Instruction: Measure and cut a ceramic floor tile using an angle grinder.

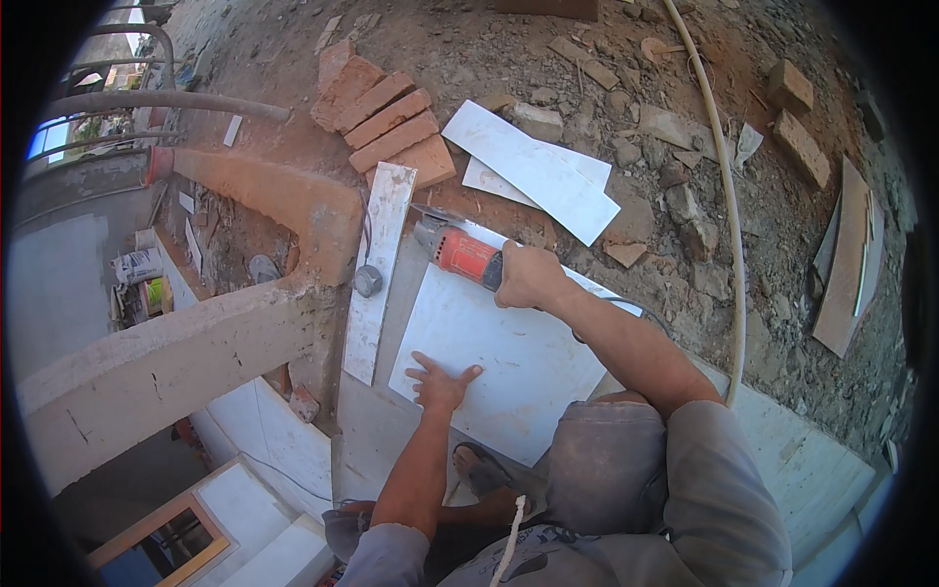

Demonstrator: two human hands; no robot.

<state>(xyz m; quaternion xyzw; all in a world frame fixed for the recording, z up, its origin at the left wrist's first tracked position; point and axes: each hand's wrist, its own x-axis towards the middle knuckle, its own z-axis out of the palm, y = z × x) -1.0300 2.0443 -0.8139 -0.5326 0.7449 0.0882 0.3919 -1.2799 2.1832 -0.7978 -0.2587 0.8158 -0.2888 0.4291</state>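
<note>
While a blunt grey metal lump, its kind hard to make out, is borne by a narrow, smudged white strip, a broad white rectangular slab is laid just to its right. On the slab's left part the left grip is rested, fingers spread, nothing held. Over the far left edge, a red-and-black power tool is held by the right grip, closed round its black rear body; whether the slab is touched by its working end cannot be told. Farther right, a dark cord is partly hidden by the right forearm.
</note>
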